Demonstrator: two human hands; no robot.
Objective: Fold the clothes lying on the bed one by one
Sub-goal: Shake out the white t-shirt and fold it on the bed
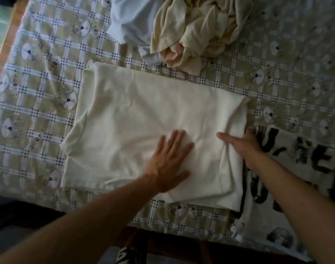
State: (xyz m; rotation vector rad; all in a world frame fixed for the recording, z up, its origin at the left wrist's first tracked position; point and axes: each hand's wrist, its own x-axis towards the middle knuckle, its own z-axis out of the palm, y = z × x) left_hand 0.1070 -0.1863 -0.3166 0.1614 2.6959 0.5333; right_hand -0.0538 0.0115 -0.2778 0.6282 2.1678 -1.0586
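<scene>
Your left hand (168, 159) lies flat, fingers spread, on the cream shirt (143, 115) mid-bed (39, 96); your right hand (244, 147) pinches the shirt's right edge, thumb on top; a heap (191, 31) lies beyond.

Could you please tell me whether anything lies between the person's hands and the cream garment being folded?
Nothing visible does. The left hand lies flat on the cream garment, and the right hand holds its right edge, thumb on top of the cloth.
</scene>
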